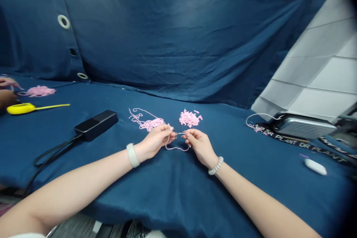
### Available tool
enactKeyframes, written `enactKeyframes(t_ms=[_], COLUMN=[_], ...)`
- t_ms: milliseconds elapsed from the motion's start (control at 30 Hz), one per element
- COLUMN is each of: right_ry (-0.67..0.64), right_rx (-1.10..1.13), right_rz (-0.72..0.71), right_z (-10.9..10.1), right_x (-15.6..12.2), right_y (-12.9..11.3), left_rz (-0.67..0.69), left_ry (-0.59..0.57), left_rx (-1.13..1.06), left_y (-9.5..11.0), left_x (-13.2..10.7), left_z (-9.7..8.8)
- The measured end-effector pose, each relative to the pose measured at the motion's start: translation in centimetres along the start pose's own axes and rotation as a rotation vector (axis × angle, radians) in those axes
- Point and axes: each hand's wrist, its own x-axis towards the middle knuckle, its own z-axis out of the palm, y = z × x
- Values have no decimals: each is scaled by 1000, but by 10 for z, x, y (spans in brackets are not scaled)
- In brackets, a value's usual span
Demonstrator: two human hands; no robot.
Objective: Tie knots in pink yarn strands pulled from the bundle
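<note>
Left hand and right hand close together, low over the blue cloth, near the middle of the table. Fingers of both curled in tight, thumb against fingertip, pinching a thin pink string. Held at two spots, likely to keep a short bit pulled straight between the hands, with the slack drooping in a little loop down to the cloth. Arms laid low along the cloth, maybe for steady fingers. Just behind the left hand, a messy heap of long pink string, maybe joined to the held piece, though too thin to tell for sure. Just behind the right hand, a small pile of short pink bits, kept apart from the long heap. Off to the left, a black box with a cord, then a yellow tape measure. At the far left edge, another person's hands beside another pink pile. On the right, a silver box and a small white thing, well apart from the hands.
</note>
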Motion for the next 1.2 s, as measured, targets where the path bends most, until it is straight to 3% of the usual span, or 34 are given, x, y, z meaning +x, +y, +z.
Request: enactKeyframes(t_ms=[300, 567, 933, 1200], right_ry=[-26, 8, -61, -203], right_rx=[151, 155, 217, 289], right_rz=[43, 100, 154, 321], right_z=[14, 15, 23, 18], right_x=[-14, -21, -32, -34], right_y=[-1, 6, -4, -16], left_rz=[28, 128, 175, 228], left_ry=[-22, -19, -117, -135], left_rx=[148, 236, 252, 264], left_y=[-7, -19, -21, -20], left_x=[-4, -3, -8, -13], left_z=[4, 3, 7, 9])
